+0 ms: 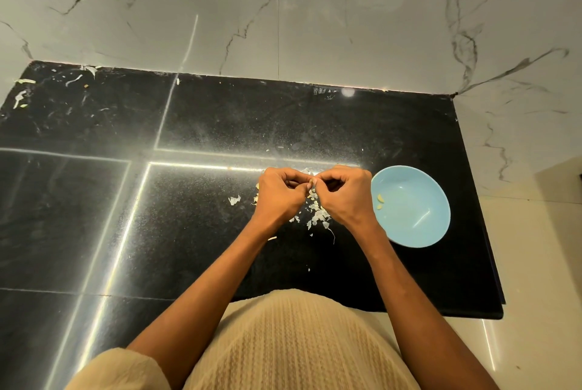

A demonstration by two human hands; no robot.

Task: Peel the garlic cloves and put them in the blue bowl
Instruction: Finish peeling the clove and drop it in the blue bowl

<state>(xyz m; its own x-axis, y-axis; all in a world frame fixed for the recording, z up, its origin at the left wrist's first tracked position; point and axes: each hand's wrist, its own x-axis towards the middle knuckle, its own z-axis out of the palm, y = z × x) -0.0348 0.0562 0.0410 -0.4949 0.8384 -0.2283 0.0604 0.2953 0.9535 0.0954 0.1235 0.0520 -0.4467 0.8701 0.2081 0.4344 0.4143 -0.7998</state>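
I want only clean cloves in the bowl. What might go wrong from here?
Skin flakes lie heaped right beside the blue bowl, so bits could ride in with the next clove. The clove pinched between the left hand and right hand is small and might slip onto the littered black counter.

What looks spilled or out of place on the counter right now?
Garlic skins lie scattered on the black counter beneath both hands, with more scraps at its far left corner. The blue bowl sits upright, holding peeled cloves.
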